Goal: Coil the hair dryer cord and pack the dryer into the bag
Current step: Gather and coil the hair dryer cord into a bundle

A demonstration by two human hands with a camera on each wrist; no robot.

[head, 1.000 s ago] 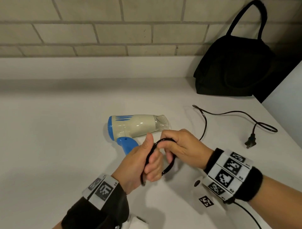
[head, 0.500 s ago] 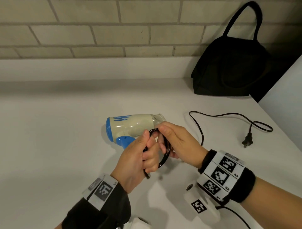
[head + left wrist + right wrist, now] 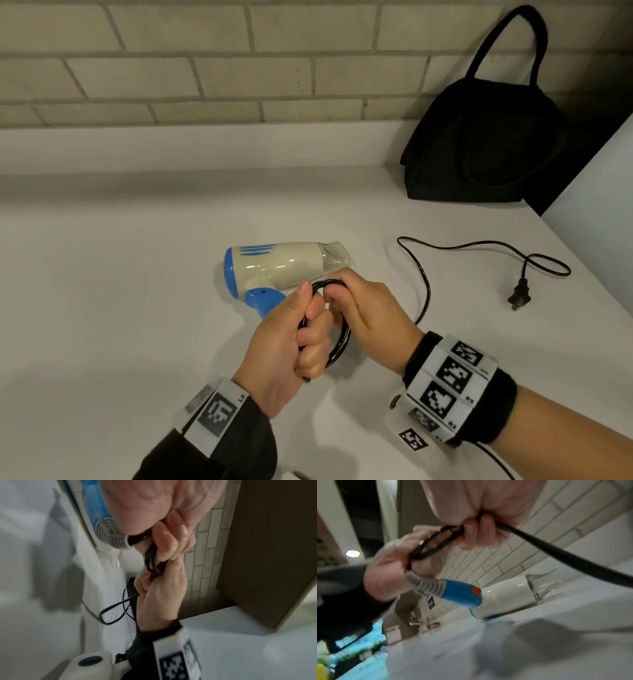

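My left hand [image 3: 291, 346] clenches the cord [image 3: 337, 339] loops so they can't spring apart; right hand [image 3: 368, 318] pinches the next turn. Dryer [image 3: 284, 265] lies on counter [image 3: 120, 308] w/ plug [image 3: 519, 296] loose; bag [image 3: 479, 150] waits at the back.

A white counter [image 3: 120, 291] ran back to a low white ledge [image 3: 171, 147] under a wall of pale brick-shaped tiles [image 3: 222, 68] with grey grout. At the counter's far right corner a white panel [image 3: 596, 192] rose. Soft shadows lay across the near edge.
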